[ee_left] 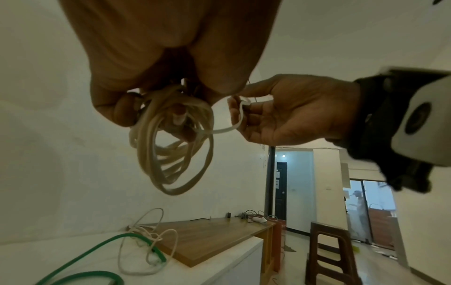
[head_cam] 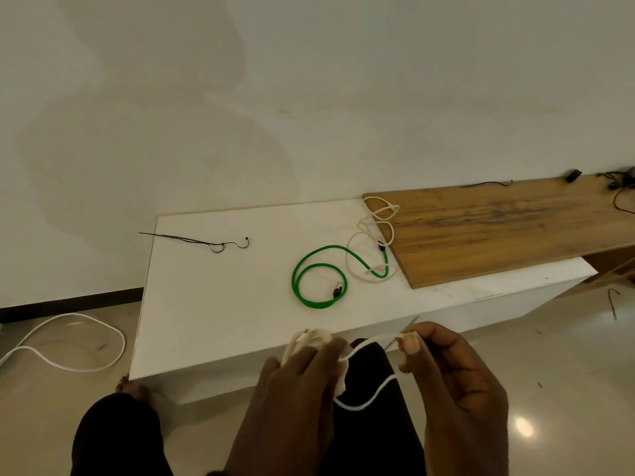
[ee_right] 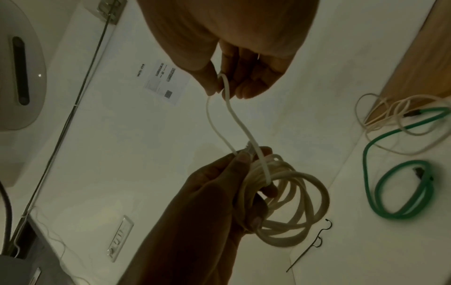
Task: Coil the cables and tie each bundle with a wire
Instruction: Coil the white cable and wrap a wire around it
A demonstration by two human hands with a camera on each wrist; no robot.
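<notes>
A cream cable coil (ee_left: pixel 180 190) of several loops hangs from my left hand (head_cam: pixel 309 359), whose thumb and fingers curl round it above the table's near edge. The coil's loose tail (head_cam: pixel 374 393) runs as a slack loop to my right hand (head_cam: pixel 412 341), which pinches it between thumb and fingers. In the right wrist view the right hand (ee_right: pixel 227 86) holds the tail above the left hand (ee_right: pixel 246 173) and the coil (ee_right: pixel 322 202). A green cable (head_cam: pixel 323 248) lies loosely looped on the white table (head_cam: pixel 223 304), crossed by a thin cream cable (head_cam: pixel 348 255). A dark tie wire (head_cam: pixel 192 239) lies at the far left.
A wooden board (head_cam: pixel 498 228) rests on the table's right part, with dark cords and small items at its far end. A white cable (head_cam: pixel 68 316) curls on the floor at the left. A wooden stool (ee_left: pixel 327 250) stands right of the table. A wall is behind the table.
</notes>
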